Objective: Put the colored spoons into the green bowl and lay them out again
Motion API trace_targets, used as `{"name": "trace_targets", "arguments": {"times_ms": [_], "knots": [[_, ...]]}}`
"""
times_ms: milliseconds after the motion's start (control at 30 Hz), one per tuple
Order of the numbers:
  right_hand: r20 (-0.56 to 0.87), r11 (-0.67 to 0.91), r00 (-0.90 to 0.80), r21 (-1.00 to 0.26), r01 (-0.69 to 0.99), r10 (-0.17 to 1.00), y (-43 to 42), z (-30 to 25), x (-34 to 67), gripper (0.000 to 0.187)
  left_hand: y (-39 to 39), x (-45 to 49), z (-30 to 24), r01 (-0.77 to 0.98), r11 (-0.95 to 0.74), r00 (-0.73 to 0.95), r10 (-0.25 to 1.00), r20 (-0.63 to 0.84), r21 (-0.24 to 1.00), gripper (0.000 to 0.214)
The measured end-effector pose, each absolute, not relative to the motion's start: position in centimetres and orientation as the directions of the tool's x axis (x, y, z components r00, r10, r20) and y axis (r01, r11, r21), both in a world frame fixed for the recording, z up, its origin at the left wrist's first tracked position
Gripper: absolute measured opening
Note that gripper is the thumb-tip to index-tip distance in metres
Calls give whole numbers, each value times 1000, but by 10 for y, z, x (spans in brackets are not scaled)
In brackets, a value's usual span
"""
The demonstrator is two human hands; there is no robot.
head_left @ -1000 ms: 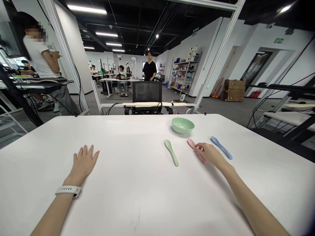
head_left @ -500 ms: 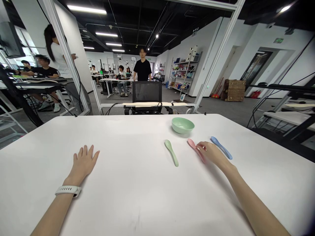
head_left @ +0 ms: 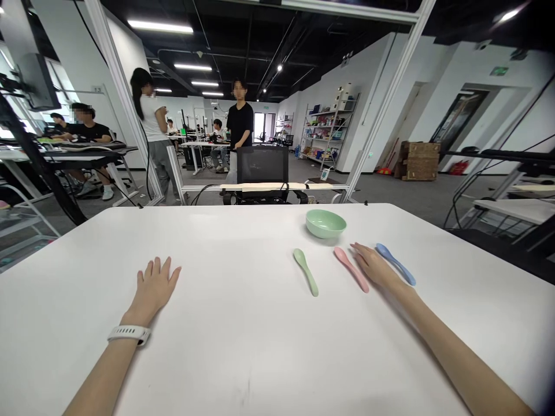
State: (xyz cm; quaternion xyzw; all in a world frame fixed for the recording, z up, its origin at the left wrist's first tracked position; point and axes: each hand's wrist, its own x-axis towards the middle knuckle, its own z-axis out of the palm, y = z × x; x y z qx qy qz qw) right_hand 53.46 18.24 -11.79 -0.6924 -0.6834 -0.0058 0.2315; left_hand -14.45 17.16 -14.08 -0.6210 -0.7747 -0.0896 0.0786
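Observation:
My left hand (head_left: 155,289) lies flat on the white table (head_left: 225,323), fingers spread and holding nothing. On the right, my right hand (head_left: 372,263) is between the pink spoon (head_left: 350,269) and the blue spoon (head_left: 395,263). Its fingers are stretched out, with nothing held in them. A green spoon (head_left: 306,271) lies left of the pink one. All three spoons point their bowls away from me. Behind them stands a light green bowl (head_left: 326,224), near the table's far edge.
A metal frame bar (head_left: 269,187) runs beyond the far table edge, with a black mesh chair (head_left: 262,164) behind it. One person in black (head_left: 240,124) stands past the chair. Another person in a white top (head_left: 154,124) stands at the left.
My right hand has let go of the pink spoon and its fingers have straightened beside it. My left hand keeps its place on the table. The view has shifted slightly.

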Motion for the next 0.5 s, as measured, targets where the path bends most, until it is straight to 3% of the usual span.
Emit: {"name": "trace_targets", "arguments": {"times_ms": [233,500], "knots": [[315,50,97,-427,903,944,197,-158,558,52,163,-136,-128,977,215,-206,957,203,-19,75],[239,-19,130,-420,907,962,197,-157,555,58,160,-134,-120,975,219,-214,967,136,-24,75]]}}
